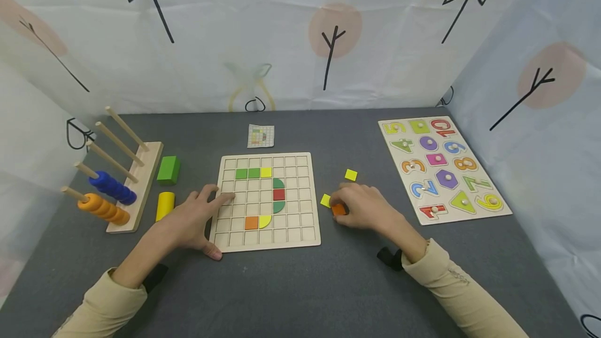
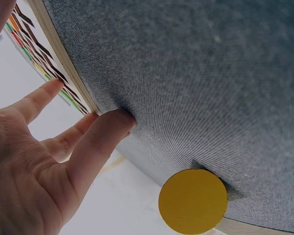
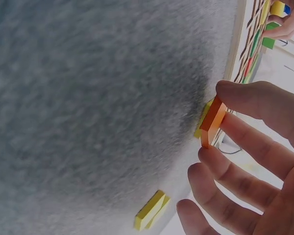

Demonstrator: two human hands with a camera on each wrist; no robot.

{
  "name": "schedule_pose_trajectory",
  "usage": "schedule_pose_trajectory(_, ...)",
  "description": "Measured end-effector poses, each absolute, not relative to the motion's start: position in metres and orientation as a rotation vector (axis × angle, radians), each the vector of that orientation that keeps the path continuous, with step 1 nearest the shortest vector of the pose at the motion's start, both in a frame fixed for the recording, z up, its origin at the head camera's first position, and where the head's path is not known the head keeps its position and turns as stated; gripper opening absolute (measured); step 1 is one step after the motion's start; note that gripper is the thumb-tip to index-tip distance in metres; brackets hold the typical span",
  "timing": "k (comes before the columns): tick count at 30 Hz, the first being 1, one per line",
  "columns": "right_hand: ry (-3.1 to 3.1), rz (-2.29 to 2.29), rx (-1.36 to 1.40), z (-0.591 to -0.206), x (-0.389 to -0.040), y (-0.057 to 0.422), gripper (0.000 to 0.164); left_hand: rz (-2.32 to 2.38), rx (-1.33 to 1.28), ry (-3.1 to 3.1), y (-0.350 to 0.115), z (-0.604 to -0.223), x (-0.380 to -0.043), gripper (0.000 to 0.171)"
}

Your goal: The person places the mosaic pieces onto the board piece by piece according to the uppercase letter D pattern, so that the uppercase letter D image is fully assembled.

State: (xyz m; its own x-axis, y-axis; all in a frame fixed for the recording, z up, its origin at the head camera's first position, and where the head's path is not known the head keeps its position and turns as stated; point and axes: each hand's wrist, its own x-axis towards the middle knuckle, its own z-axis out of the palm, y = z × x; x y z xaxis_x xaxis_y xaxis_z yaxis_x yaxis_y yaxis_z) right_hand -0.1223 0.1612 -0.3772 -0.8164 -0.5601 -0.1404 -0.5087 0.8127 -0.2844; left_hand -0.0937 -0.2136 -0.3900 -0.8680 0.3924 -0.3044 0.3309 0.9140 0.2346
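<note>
My right hand [image 1: 363,205] pinches an orange square tile [image 3: 213,120] between thumb and fingers, just right of the wooden grid board [image 1: 300,234]. Two yellow tiles lie on the table beside it: one yellow tile [image 1: 325,200] at its fingertips, another yellow tile [image 1: 350,174] behind the hand. Spread over the board's left edge is my left hand [image 1: 191,219], its thumb at the front left corner and a finger reaching onto the grid. On the grid sit green squares [image 1: 247,173], a yellow square [image 1: 266,172], a red square [image 1: 279,194] between green rounded pieces [image 1: 279,206], an orange square [image 1: 251,222] and a yellow rounded piece [image 1: 265,221].
A small printed pattern card [image 1: 261,136] lies behind the board. At left stand a peg rack [image 1: 149,163] with blue and orange beads, a green block [image 1: 168,170] and a yellow cylinder [image 1: 165,205]. A number puzzle board [image 1: 443,171] lies at right. Patterned cloth encloses the table.
</note>
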Motion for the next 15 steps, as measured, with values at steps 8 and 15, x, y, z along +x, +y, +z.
schedule_pose_trajectory(8,2.817,-0.332,-0.889,-0.376,-0.121,0.147,0.021,0.244,0.534,2.731,-0.214,-0.39,-0.093,0.125)
schedule_pose_trajectory(15,2.813,-0.392,-0.981,-0.375,-0.121,0.131,0.013,0.251,0.533,2.732,-0.214,-0.39,-0.093,0.124)
